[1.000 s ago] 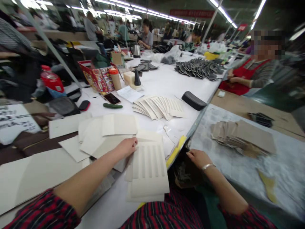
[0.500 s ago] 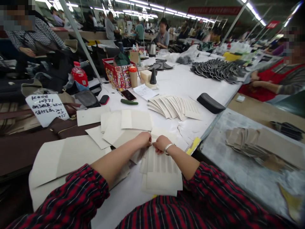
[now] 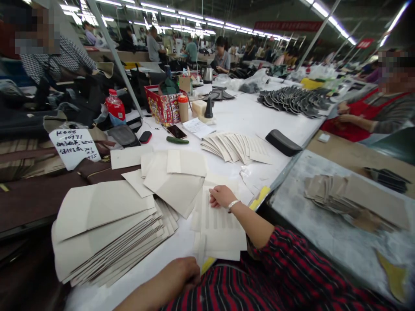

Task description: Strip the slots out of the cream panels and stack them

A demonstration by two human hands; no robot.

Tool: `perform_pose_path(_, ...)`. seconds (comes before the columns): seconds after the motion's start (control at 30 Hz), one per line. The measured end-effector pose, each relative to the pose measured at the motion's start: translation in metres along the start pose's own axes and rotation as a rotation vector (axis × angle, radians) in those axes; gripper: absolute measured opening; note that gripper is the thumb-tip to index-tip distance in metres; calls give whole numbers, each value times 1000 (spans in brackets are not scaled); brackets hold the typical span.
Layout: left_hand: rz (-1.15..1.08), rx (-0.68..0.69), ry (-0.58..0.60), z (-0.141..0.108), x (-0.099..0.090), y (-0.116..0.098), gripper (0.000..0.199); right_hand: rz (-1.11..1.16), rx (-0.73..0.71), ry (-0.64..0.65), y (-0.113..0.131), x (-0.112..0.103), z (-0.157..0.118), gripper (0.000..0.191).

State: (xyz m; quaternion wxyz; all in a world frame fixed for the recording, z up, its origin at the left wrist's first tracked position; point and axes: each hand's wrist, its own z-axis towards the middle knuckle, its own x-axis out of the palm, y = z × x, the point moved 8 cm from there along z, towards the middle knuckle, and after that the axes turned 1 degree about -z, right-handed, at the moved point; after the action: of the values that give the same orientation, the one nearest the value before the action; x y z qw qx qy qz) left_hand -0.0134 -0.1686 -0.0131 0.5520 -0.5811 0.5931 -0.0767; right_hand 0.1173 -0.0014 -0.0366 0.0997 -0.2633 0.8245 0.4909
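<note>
My right hand (image 3: pixel 222 197), with a bracelet at the wrist, rests on the upper part of a striped cream piece (image 3: pixel 223 237), its fingers curled; whether they grip anything is hidden. Low in the view, near the table's front edge, is my left hand (image 3: pixel 186 273), its fingers bent downward and blurred, with their tips hidden. A fanned stack of cream pieces (image 3: pixel 106 220) lies to the left. More cream pieces (image 3: pixel 175 185) overlap above and between the stack and the striped piece.
Beyond are a fan of striped pieces (image 3: pixel 235 147), a black case (image 3: pixel 283 142), a phone (image 3: pixel 177 131), a green object (image 3: pixel 177 140), a red box (image 3: pixel 164 106) and a red bottle (image 3: pixel 115 108). A person in a red apron (image 3: pixel 366 112) is at the right.
My left hand has left the top of the striped piece and come down toward the table's front edge. My right hand stays near the same place. The view has shifted slightly.
</note>
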Motion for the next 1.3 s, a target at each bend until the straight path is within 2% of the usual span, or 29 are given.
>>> perform_pose_path(0.07, -133, -16, -75, -17, -27, -5, 4, 69, -203, -30, 13, -1, -34, 31)
perform_pose_path(0.1, -190, -36, -133, -22, -42, -7, 5, 75, -326, -2, 21, 4, -55, 30)
perform_pose_path(0.17, -345, -104, -241, -26, -63, -9, 10, 25, -545, 131, 35, 22, -103, 39)
perform_pose_path(0.23, -490, -125, -291, -19, -70, -14, 16, -72, -648, 250, 41, 41, -144, 43)
perform_pose_path(0.3, -575, -87, -333, -2, -72, -18, 21, -141, -612, 272, 36, 47, -167, 26)
perform_pose_path(0.33, -559, -66, -373, 9, -74, -17, 25, -147, -567, 249, 29, 43, -173, 26)
perform_pose_path(0.43, -281, -29, -570, 38, -91, -4, 30, -93, -419, 91, -12, 4, -178, 34)
perform_pose_path(0.5, -28, -15, -678, 58, -102, 5, 30, -131, -317, -88, -58, -38, -174, 33)
perform_pose_path(0.57, 160, -22, -729, 76, -110, 14, 33, -303, -220, -327, -105, -83, -170, 35)
perform_pose_path(0.63, 269, -53, -738, 92, -113, 20, 35, -513, -192, -533, -131, -114, -167, 39)
perform_pose_path(0.67, 300, -65, -734, 98, -113, 21, 35, -582, -211, -588, -132, -120, -163, 39)
perform_pose_path(0.73, 336, -73, -722, 106, -113, 21, 35, -628, -310, -600, -112, -115, -148, 33)
perform_pose_path(0.9, 385, -64, -744, 110, -107, 19, 36, -584, -597, -415, -1, -64, -79, 27)
perform_pose_path(0.97, 441, -21, -766, 107, -103, 17, 31, -619, -643, -299, 29, -45, -43, 26)
perform_pose_path(1.03, 515, 30, -773, 106, -98, 15, 27, -690, -654, -169, 44, -29, -10, 24)
perform_pose_path(1.13, 603, 66, -772, 105, -93, 13, 28, -777, -607, -45, 46, -16, 22, 19)
perform_pose_path(1.3, 632, 63, -757, 105, -93, 13, 30, -781, -518, 84, 42, -11, 40, 11)
